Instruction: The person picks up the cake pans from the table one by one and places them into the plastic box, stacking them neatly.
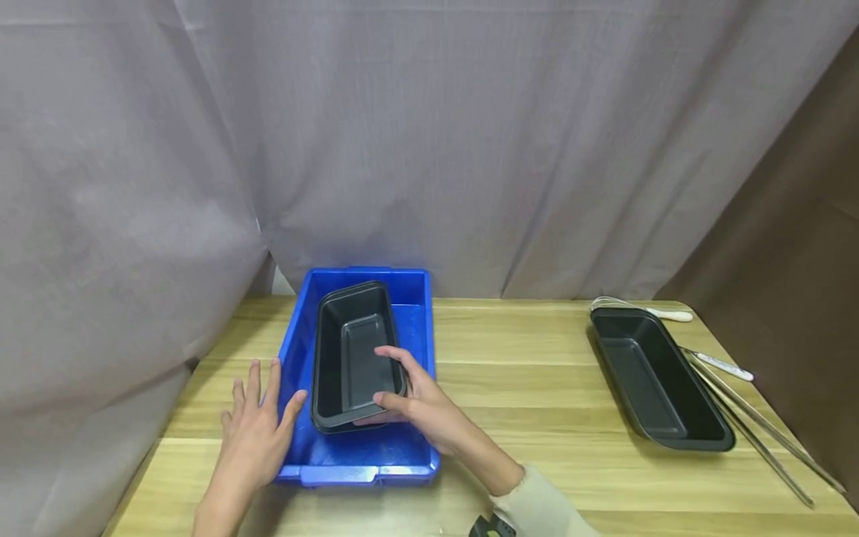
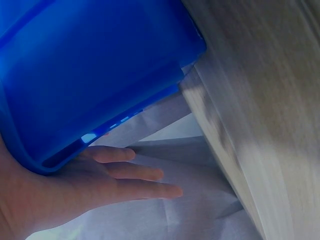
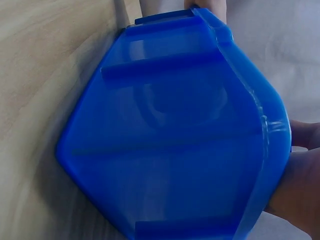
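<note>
A blue plastic bin [image 1: 414, 335] stands on the left part of the table. A black loaf pan [image 1: 362, 350] is inside it, slightly turned. My right hand [image 1: 426, 406] reaches over the near right side and grips the pan's near right corner, thumb inside. My left hand [image 1: 251, 440] lies along the bin's left side, fingers spread and straight. In the left wrist view the left hand [image 2: 65, 195] touches the bin's rim from outside. The right wrist view shows mostly the bin's outer wall [image 3: 170, 120]; its rim hides most of the right hand [image 3: 300, 180].
A second black loaf pan [image 1: 647, 388] sits at the table's right. Around it lie a white-handled whisk [image 1: 671, 315], a patterned white handle [image 1: 725, 365] and long metal tongs-like rods [image 1: 758, 440]. A grey curtain [image 1: 470, 149] hangs behind the table.
</note>
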Demonstrator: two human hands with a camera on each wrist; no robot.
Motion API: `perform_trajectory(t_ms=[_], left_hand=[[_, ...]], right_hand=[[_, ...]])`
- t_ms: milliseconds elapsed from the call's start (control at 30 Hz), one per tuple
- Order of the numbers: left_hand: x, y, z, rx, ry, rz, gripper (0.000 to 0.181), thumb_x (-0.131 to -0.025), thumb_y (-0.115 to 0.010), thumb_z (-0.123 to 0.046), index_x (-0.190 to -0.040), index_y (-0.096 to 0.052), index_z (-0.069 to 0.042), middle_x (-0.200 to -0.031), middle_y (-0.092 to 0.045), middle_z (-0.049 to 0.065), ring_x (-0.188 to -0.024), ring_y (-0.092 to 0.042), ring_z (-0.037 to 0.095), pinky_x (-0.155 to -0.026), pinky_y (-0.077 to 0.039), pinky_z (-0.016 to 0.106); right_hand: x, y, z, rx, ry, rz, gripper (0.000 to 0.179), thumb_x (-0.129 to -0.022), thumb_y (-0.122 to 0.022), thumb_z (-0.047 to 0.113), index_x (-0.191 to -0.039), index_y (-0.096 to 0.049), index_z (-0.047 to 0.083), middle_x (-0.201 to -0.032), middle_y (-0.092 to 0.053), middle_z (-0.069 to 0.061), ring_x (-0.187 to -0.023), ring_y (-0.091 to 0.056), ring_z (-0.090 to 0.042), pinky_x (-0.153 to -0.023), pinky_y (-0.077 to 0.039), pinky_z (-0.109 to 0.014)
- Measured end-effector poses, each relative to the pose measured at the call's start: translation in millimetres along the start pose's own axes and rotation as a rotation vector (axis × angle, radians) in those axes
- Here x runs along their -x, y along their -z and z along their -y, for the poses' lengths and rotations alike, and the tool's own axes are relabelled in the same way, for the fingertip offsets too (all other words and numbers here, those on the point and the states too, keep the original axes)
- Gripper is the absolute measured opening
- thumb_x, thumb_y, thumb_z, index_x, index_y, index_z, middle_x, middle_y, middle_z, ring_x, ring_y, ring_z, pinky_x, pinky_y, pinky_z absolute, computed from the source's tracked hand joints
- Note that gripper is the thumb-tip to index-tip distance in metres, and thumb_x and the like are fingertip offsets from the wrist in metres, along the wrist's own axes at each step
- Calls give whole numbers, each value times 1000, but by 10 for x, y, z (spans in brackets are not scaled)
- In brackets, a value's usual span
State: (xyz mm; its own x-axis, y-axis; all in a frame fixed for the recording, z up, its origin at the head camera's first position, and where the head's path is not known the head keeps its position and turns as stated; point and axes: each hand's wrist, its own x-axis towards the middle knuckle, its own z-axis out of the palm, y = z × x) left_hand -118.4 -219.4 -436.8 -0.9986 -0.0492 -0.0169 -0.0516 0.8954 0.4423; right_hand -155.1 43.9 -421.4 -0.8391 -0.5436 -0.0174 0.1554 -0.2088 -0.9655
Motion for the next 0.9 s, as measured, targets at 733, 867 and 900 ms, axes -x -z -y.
perform_trajectory(t_ms=[733, 867, 900], left_hand=[[32, -22, 10, 0, 14, 3, 78, -119, -33, -53, -175, -11, -2, -179, 1, 36, -160, -5, 70, -120, -16, 90], [4, -14, -8, 0, 14, 6, 78, -119, -33, -52, -176, -11, -3, -179, 2, 35, -160, -5, 69, -121, -16, 89], [-3, -13, -13, 1, 14, 8, 78, -119, -34, -52, -176, -10, -3, -179, 3, 35, -160, -5, 69, -121, -16, 89]], right_hand=[[-103, -76, -35, 72, -80, -4, 66, -107, -55, -6, -166, -29, 10, -141, -57, -41, -111, -75, -57, -119, -50, -53], [-115, -71, -23, 165, -101, -23, 67, -108, -58, -1, -167, -28, 10, -121, -74, -36, -102, -81, -49, -126, -41, -56], [-115, -71, -22, 198, -103, -29, 68, -108, -59, -1, -168, -28, 9, -113, -77, -34, -98, -82, -46, -127, -39, -57]])
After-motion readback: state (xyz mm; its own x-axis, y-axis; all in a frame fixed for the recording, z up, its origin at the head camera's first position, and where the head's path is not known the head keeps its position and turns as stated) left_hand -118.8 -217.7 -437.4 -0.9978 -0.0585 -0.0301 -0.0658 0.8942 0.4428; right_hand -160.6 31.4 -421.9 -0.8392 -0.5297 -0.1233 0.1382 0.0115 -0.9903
